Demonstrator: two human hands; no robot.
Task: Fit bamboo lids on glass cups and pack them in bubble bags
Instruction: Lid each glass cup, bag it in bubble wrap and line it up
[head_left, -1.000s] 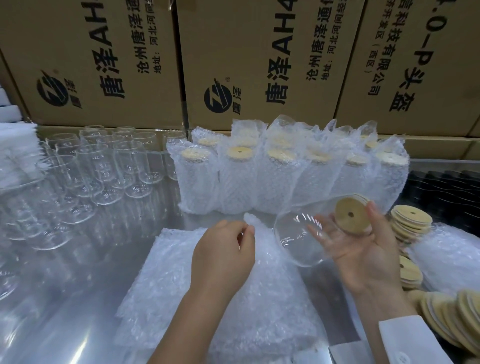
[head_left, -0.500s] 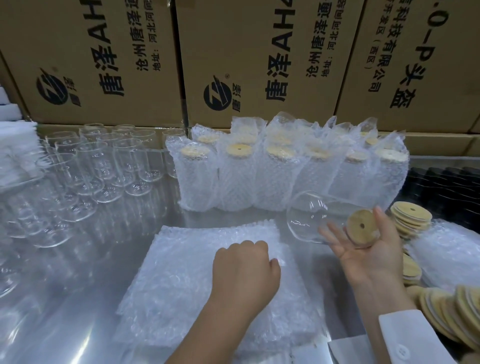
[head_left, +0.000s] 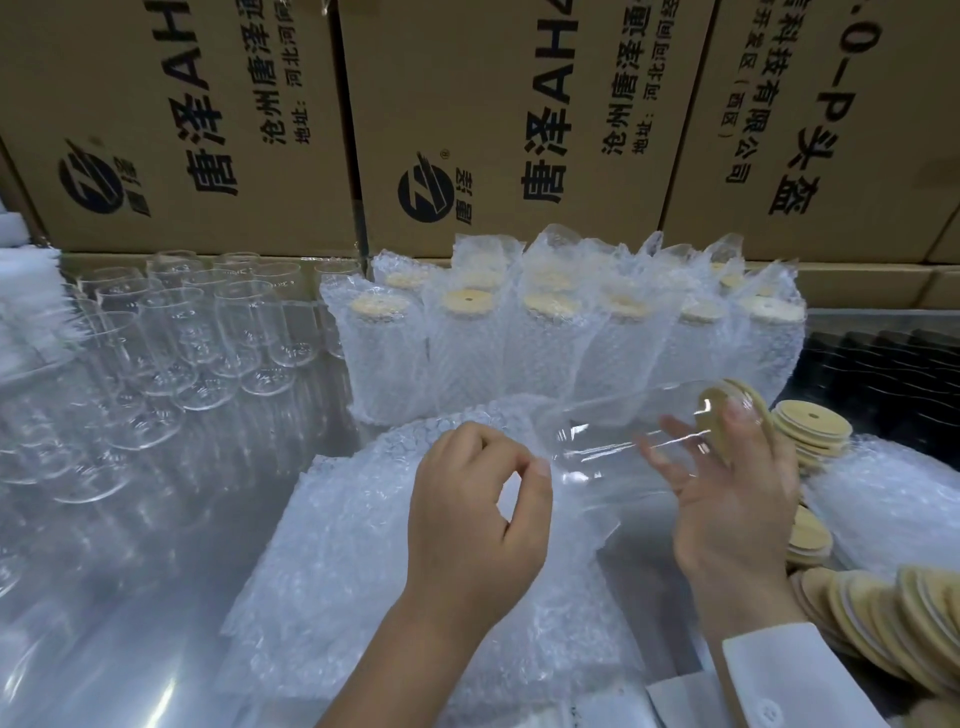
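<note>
My right hand (head_left: 727, 499) holds a clear glass cup (head_left: 618, 431) on its side, base pointing left, with a bamboo lid (head_left: 719, 410) fitted on its mouth under my thumb. My left hand (head_left: 472, 514) pinches the edge of a bubble bag (head_left: 514, 431) lifted off the stack of flat bubble bags (head_left: 353, 561), right beside the cup's base. Behind stand several packed cups in bubble bags (head_left: 561, 343), lids showing through.
Several bare glass cups (head_left: 192, 332) crowd the left of the shiny table (head_left: 104, 649). Loose bamboo lids (head_left: 813, 431) are stacked at the right, with more lids (head_left: 893, 618) at the lower right. Cardboard boxes (head_left: 498, 119) wall the back. Black items (head_left: 883, 364) lie far right.
My left hand went from pressing on the bag stack to pinching up a bag's edge. The right hand turned the lidded cup so its base faces the bag.
</note>
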